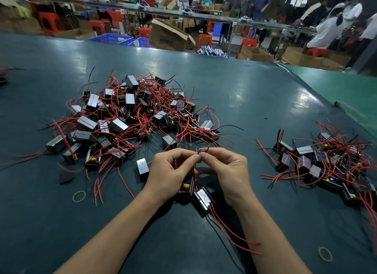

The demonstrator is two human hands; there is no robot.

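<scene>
My left hand and my right hand meet fingertip to fingertip above the green table. Both pinch a thin black wire that loops up between them. Under my left palm hangs a small black module with yellow parts and red wires. Beside it, a silver-topped module lies between my wrists, and its red and black leads trail toward the lower right.
A big heap of modules with red wires fills the table's left-centre. A smaller heap lies at the right. One lone module sits left of my left hand. Yellow rubber bands lie loose. Boxes, stools and people are beyond the far edge.
</scene>
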